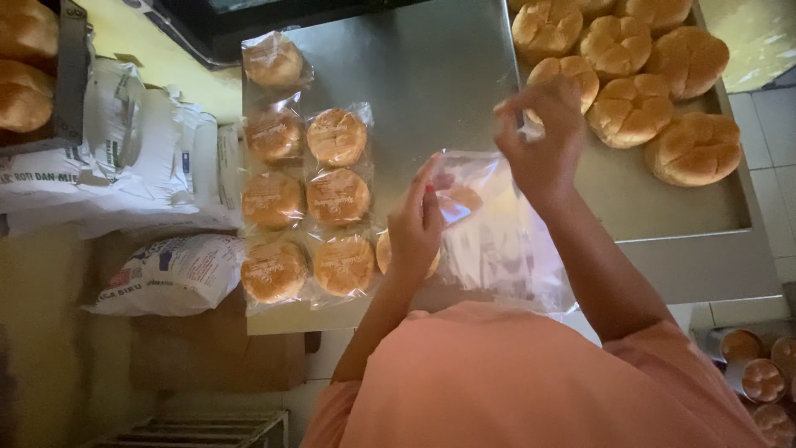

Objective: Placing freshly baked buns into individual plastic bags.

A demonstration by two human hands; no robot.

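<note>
Your left hand (417, 226) and right hand (541, 141) each pinch an edge of the clear plastic bag (489, 224), spreading it above the steel worktop (431, 75) between wrapped buns (337, 197) and bare round buns (632, 108).

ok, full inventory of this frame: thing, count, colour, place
bagged buns: about seven, golden in clear wrap, left part of the table
loose buns: about eight, golden brown, tray at upper right
clear plastic bag: one, see-through, held open at table edge
steel table: one, grey, centre
flour sacks: about three, white, floor at left
small tins: several, metal, lower right
left hand: pinching the bag's left edge
right hand: pinching the bag's top
</note>
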